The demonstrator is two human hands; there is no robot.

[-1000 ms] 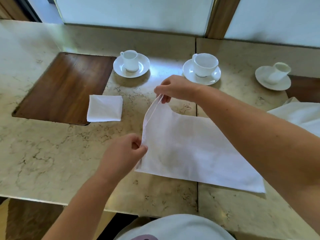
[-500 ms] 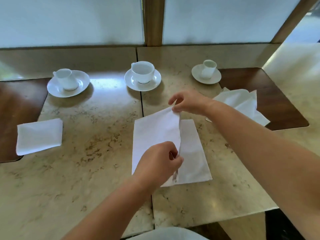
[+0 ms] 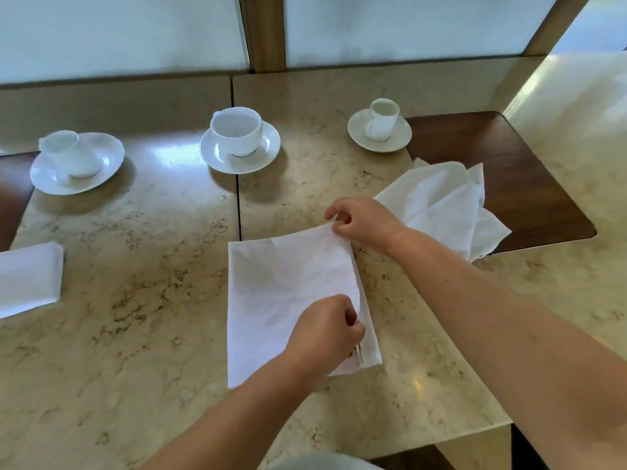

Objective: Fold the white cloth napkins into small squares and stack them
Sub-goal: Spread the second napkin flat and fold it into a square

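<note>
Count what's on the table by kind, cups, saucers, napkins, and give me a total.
Cups: 3
Saucers: 3
Napkins: 3, one folded, one being folded, and a loose heap that may hold more
Total: 9

On the marble table (image 3: pixel 142 293), both hands pinch a half-folded white napkin (image 3: pixel 281 293): right hand (image 3: pixel 364 223) at its 1 o'clock corner, left hand (image 3: pixel 324 332) at 5 o'clock.
</note>
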